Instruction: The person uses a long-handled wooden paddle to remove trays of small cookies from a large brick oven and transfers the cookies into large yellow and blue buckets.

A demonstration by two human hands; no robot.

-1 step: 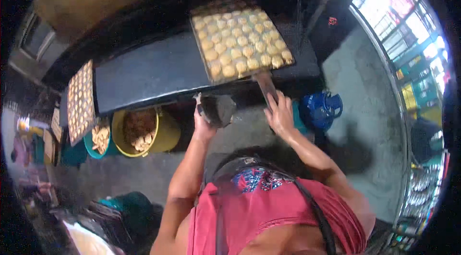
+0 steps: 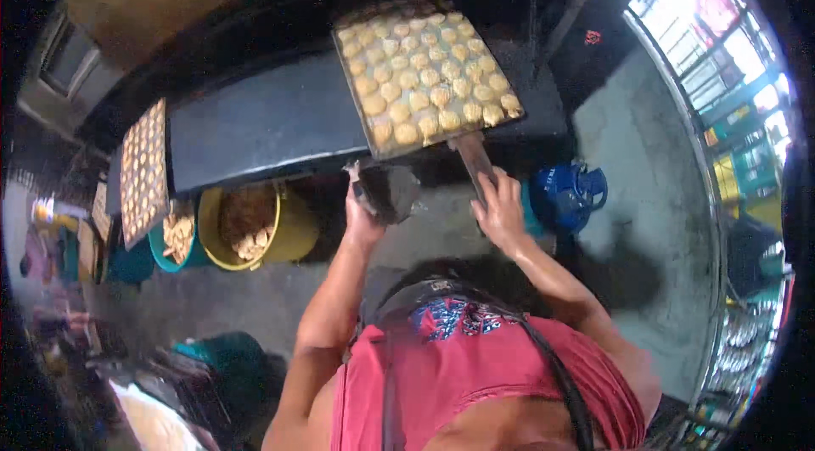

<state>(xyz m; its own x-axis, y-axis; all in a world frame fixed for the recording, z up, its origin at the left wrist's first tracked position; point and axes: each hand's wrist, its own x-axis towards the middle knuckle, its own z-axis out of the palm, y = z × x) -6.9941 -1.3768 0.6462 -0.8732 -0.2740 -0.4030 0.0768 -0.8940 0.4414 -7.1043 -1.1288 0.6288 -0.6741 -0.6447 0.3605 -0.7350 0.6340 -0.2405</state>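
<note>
My right hand (image 2: pixel 501 211) is wrapped round a flat brown wooden handle (image 2: pixel 474 160). The handle's far end meets the near edge of a large baking tray (image 2: pixel 371 130). Rows of round golden cookies (image 2: pixel 429 77) cover that tray, which rests on a dark ledge and juts slightly past its front. My left hand (image 2: pixel 362 211) grips a dark pad (image 2: pixel 389 194), perhaps folded cloth, below the tray's left front corner. The pad hides part of the fingers. A second tray of small round cookies (image 2: pixel 144 171) stands at the ledge's left end, apart from both hands.
The black ledge (image 2: pixel 255 124) runs between the trays. Below it stand a yellow bucket (image 2: pixel 301 230) holding pale pieces and dark brown contents, and a teal tub (image 2: pixel 157 254) of pale pieces. A blue gas cylinder (image 2: pixel 567 196) is right of my right hand. Windows line the far right.
The large tray has shifted slightly nearer to me, along with the wooden handle and my right hand. My left hand keeps hold of the dark pad, nearly in place.
</note>
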